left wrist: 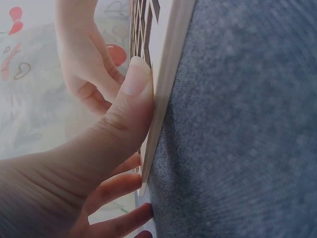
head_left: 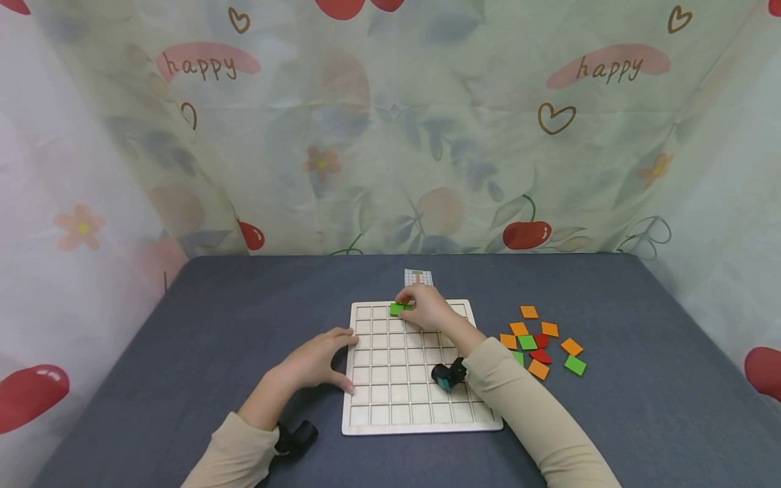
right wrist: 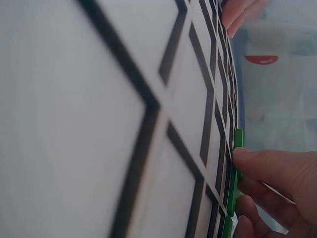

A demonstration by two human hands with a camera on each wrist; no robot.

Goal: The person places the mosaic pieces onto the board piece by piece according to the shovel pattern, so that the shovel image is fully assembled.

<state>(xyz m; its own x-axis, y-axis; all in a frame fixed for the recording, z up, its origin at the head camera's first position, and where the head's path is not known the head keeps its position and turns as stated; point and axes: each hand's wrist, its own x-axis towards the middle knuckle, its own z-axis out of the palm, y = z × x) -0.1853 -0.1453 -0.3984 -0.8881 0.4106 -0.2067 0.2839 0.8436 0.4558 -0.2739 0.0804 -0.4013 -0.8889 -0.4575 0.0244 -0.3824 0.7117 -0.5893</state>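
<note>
A pale board with a square grid lies flat on the dark table. At its far edge my right hand pinches a green square tile between thumb and fingers. More green tile shows beside those fingers in the right wrist view, low on the grid. The fingers partly hide the green pieces. My left hand rests at the board's left side, fingers spread. Its thumb presses on the board's rim in the left wrist view, while other fingertips reach the edge farther along.
Loose orange tiles, green tiles and red tiles lie scattered right of the board, near the right sleeve. A small printed grid card lies beyond the far edge. A patterned curtain hangs behind the table.
</note>
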